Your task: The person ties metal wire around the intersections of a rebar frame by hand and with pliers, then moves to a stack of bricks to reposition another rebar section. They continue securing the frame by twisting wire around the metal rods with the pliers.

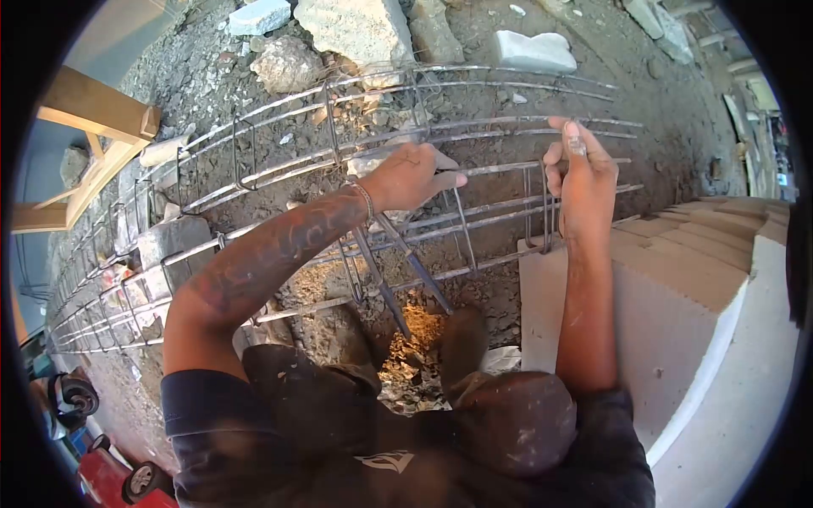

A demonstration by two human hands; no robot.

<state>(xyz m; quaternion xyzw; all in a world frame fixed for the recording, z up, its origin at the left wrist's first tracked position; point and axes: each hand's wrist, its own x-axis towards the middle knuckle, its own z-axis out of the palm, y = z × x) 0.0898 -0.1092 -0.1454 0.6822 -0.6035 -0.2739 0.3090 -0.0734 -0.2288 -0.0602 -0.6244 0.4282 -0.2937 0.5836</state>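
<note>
Grey steel bars above dirt, long-handled tool slanting below my left hand, thumb and forefinger apart, my right hand raised, fingers curled, both grips unclear.

Two long rebar cages, near and far, lie side by side over dirt, their thin gray bars joined by bent metal loops. The pincers have two bluish-gray handles, spread wide over the near cage; their top is hidden.
</note>
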